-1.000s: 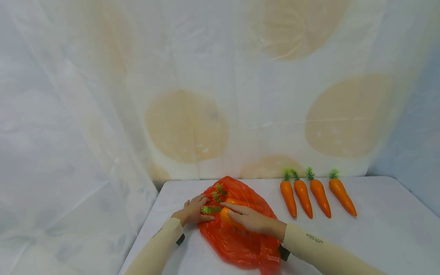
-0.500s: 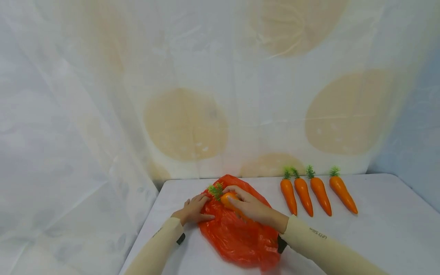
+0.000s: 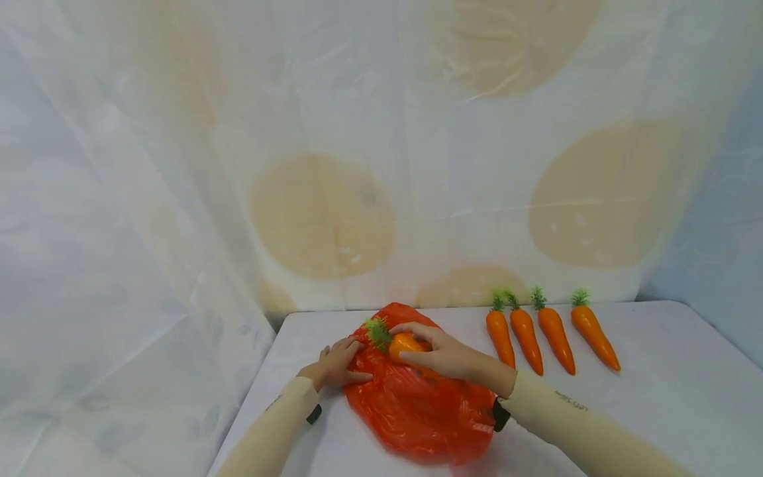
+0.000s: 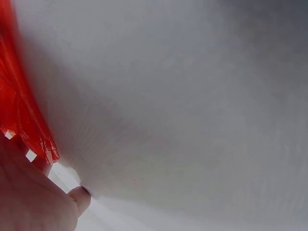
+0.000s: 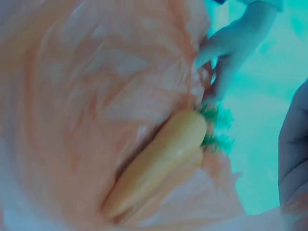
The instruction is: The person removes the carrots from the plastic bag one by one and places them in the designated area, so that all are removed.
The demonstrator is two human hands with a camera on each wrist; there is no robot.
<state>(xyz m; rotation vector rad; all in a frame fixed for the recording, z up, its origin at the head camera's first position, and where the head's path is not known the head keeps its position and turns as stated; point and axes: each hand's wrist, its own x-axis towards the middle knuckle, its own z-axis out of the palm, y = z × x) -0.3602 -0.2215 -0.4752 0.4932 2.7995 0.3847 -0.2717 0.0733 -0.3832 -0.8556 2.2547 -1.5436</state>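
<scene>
A red plastic bag (image 3: 411,417) lies crumpled on the white table, with orange carrots (image 5: 159,163) with green tops side by side against it in the right wrist view. My right hand (image 3: 447,354) arches over the thick end of an orange carrot (image 3: 405,346), thumb and fingers spread around it in the head view. The right wrist view has that hand at the right edge, apart from the carrots. At the bag's left edge my left hand (image 3: 336,364) rests with fingers spread, touching the red plastic (image 4: 19,96); its thumb stands off the bag.
Several more carrots (image 3: 556,339) with leafy tops lie in a row on the right side of the white table (image 3: 656,411). A pale sheet with tan circles (image 3: 322,215) hangs behind the table's back edge.
My right hand has gone from lying flat over the carrots to arching around one, then shifted slightly right. The green tops have come together near the bag's far edge. My left hand stays put.
</scene>
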